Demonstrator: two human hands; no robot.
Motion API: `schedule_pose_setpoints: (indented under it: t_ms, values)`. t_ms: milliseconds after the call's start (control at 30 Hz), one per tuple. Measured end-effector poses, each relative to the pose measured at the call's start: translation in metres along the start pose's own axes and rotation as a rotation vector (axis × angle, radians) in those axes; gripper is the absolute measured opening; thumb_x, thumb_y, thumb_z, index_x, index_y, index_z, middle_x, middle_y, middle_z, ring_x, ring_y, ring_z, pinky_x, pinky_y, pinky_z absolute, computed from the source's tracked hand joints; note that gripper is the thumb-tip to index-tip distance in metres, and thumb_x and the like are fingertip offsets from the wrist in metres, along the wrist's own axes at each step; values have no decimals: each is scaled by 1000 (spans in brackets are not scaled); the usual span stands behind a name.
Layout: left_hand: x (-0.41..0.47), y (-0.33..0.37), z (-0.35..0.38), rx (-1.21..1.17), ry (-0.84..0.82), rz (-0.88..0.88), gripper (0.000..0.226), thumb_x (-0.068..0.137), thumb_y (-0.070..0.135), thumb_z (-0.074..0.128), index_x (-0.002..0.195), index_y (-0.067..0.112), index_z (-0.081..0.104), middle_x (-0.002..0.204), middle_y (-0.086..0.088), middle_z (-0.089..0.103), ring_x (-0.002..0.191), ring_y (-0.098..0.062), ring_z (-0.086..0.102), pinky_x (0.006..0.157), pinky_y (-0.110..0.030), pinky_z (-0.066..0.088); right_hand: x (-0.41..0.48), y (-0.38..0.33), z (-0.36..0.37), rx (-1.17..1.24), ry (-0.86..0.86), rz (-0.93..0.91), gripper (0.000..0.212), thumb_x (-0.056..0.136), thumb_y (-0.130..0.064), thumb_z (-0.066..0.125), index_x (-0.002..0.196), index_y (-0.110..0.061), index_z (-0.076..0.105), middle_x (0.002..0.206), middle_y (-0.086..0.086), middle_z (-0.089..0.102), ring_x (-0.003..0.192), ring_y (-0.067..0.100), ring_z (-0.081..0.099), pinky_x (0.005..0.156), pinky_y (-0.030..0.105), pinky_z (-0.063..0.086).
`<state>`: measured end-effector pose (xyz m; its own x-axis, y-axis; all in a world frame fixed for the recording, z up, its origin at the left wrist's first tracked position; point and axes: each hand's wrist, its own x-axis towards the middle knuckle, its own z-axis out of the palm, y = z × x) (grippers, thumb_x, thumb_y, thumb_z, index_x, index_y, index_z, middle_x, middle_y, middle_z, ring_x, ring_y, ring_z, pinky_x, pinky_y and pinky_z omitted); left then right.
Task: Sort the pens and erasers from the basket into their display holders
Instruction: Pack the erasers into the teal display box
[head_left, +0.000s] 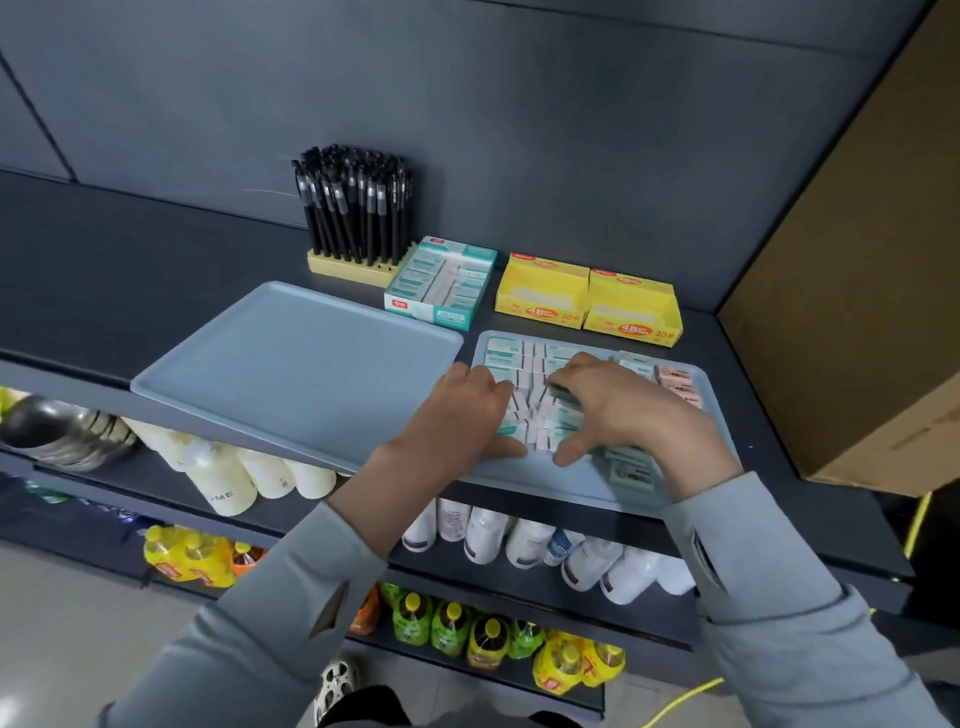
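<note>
You are gripping a bunch of small blocky erasers (535, 415) between your curled left hand (457, 415) and right hand (623, 410), near the smooth flat tray's (550, 480) front edge.

Shop: tiered shelving (130, 270) stocked with drink bottles (447, 629), white bottles (223, 483), eraser display boxes (540, 291)

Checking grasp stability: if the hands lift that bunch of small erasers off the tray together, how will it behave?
Likely to fall apart: the erasers are many separate blocks at mixed angles, merely bracketed by the left hand and right hand. Each looks small and boxy, so probably light, firm and unlikely to roll.
</note>
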<state>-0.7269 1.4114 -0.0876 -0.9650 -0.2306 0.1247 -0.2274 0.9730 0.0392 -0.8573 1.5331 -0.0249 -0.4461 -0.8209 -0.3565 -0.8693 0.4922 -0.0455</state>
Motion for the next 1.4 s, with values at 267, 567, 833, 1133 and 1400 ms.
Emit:
schedule_pose_setpoints:
  t_ms: [267, 567, 833, 1133, 1400]
  values:
    - [3, 9, -6, -132, 20, -68, 67, 84, 44, 68, 132, 8, 40, 126, -13, 47, 109, -28, 52, 94, -35, 42, 2, 1, 1, 44, 16, -9, 69, 66, -37, 87, 122, -21, 51, 120, 1, 47, 102, 19, 45, 83, 34, 43]
    - [5, 13, -9, -220, 109, -164, 49, 88, 28, 66, 128, 15, 39, 116, -8, 62, 100, -28, 61, 79, -31, 41, 2, 0, -1, 50, 29, 29, 78, 67, -48, 84, 130, -18, 50, 125, 3, 48, 110, 22, 47, 82, 32, 41]
    - [4, 8, -9, -421, 278, -384, 41, 90, 31, 65, 125, 16, 49, 118, -5, 62, 106, -24, 58, 80, -30, 38, 0, -5, 5, 100, 7, 38, 79, 69, -49, 82, 131, -17, 46, 125, 3, 42, 111, 23, 51, 91, 39, 48]
    - [6, 7, -13, -674, 322, -506, 44, 86, 25, 68, 123, 15, 47, 114, -7, 62, 105, -26, 58, 87, -38, 47, -1, -11, 4, 70, -33, 30, 81, 64, -59, 80, 123, -14, 48, 115, 4, 50, 99, 22, 51, 78, 34, 46]
    - [11, 4, -21, -1438, 331, -701, 34, 91, 7, 63, 117, 9, 42, 113, -20, 62, 89, -34, 69, 76, -53, 59, 9, -15, 8, 142, 117, 43, 85, 73, -43, 78, 137, -10, 32, 125, 8, 49, 113, 27, 49, 78, 30, 39]
